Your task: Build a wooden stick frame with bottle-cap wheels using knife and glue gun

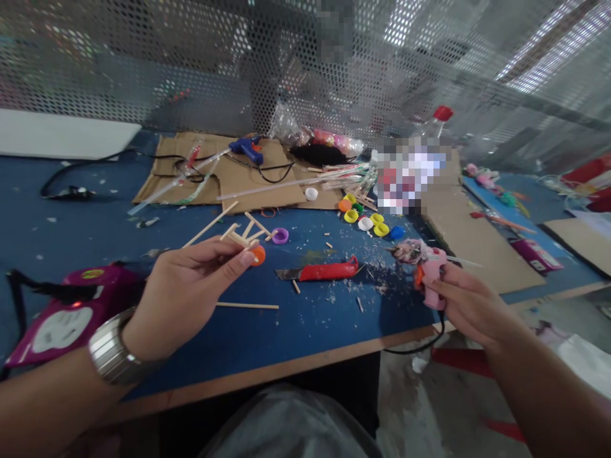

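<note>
My left hand (191, 280), with a metal watch (112, 350) on its wrist, pinches a small frame of wooden sticks (245, 236). An orange bottle cap (258, 255) is at the frame's lower end, by my thumb. A purple cap (280, 236) lies on the table just beyond it. In my right hand (465, 299) is a pink hot glue gun (433, 273), its grimy nozzle pointing left and a clear glue stick out the back. Between my hands a red utility knife (327, 271) lies with its blade out, among shavings.
Several coloured caps (380, 229) lie behind the knife. A blue glue gun (247, 150) rests on cardboard (267, 191) near the mesh wall. At left sits a purple box (79, 312) with a lit red light and a black plug. The table's front edge (286, 369) runs before my lap.
</note>
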